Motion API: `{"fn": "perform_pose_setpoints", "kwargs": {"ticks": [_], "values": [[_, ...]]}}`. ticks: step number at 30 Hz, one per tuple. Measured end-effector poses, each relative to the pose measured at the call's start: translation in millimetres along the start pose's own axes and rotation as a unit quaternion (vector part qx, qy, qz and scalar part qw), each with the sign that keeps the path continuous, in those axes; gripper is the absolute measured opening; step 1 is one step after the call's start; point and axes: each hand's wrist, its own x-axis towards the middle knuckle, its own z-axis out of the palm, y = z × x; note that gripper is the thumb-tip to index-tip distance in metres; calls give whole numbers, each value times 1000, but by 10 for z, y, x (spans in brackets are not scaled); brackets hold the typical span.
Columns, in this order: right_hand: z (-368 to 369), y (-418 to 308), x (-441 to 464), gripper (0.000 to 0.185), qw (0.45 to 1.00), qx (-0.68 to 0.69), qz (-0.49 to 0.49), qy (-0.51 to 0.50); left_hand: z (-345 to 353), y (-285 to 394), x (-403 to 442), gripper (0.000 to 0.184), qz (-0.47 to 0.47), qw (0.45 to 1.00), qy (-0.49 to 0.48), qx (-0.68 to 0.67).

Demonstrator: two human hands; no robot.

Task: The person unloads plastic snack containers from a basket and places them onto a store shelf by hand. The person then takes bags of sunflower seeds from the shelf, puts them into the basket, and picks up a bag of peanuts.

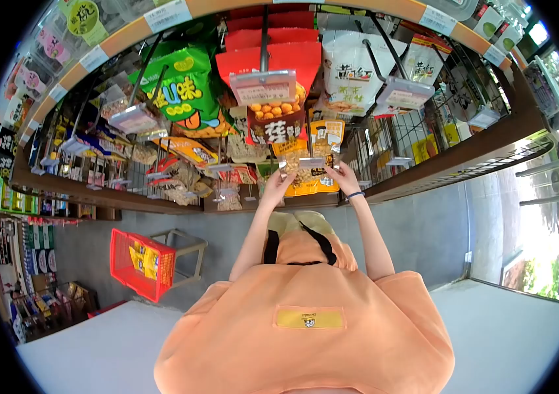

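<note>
My left hand is closed on the lower left edge of an orange-yellow snack bag with nut-like pieces showing on it. Across from it, my right hand has its fingers closed on the lower right edge of an orange-yellow bag, with a dark band round the wrist. Whether both hands grip one bag or two adjoining ones is hard to tell. A price tag on a hook partly covers the bags. Another orange bag shows lower down, between my hands.
Above hang a red snack bag, a green one and a white one on metal hooks with tags. A brown shelf edge runs to the right. Behind on the left, a red basket holding yellow packets is by a stool.
</note>
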Motion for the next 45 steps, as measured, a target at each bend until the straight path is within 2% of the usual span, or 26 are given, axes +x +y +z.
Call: {"fn": "perform_pose_setpoints", "kwargs": {"ticks": [1, 3, 6, 9, 11, 14, 16, 21, 25, 29, 35, 37, 41, 45], "values": [[4, 16, -89, 26, 1000, 10, 6, 12, 45, -26, -32, 29, 58, 995, 9, -80], [17, 65, -284, 25, 1000, 6, -7, -11, 51, 30, -185, 28, 28, 997, 36, -65], [91, 120, -527, 25, 999, 28, 11, 10, 113, 24, -400, 24, 27, 994, 85, -67], [145, 114, -745, 20, 999, 10, 10, 31, 132, 3, -624, 21, 24, 995, 84, -56], [219, 18, -914, 16, 998, 51, -19, 30, 208, 117, -764, 20, 44, 990, 102, -87], [231, -17, -1102, 22, 999, 40, -28, 19, 258, 260, -992, 20, 40, 987, 118, -97], [257, -209, -1236, 19, 998, 48, -37, 21, 278, 357, -1128, 21, -20, 989, 130, -61], [239, -448, -1457, 17, 997, 74, -24, -11, 422, 654, -1384, 25, -20, 977, 161, -141], [238, -492, -1636, 18, 997, 68, -32, -30, 505, 799, -1630, 25, -26, 976, 174, -129], [232, -400, -1819, 20, 993, 103, 15, -61, 572, 790, -1877, 25, -13, 977, 187, -104], [351, -236, -2004, 22, 997, 45, 24, -64, 594, 715, -2184, 26, -17, 969, 244, -42], [444, -205, -2054, 21, 995, 26, 32, -86, 527, 600, -2324, 26, -41, 960, 276, 10], [668, -172, -2099, 21, 991, -29, 7, -134, 479, 447, -2626, 26, -31, 939, 340, -38], [929, -184, -2113, 27, 971, -65, 6, -232, 378, 252, -2953, 28, -16, 914, 400, -69]]}}
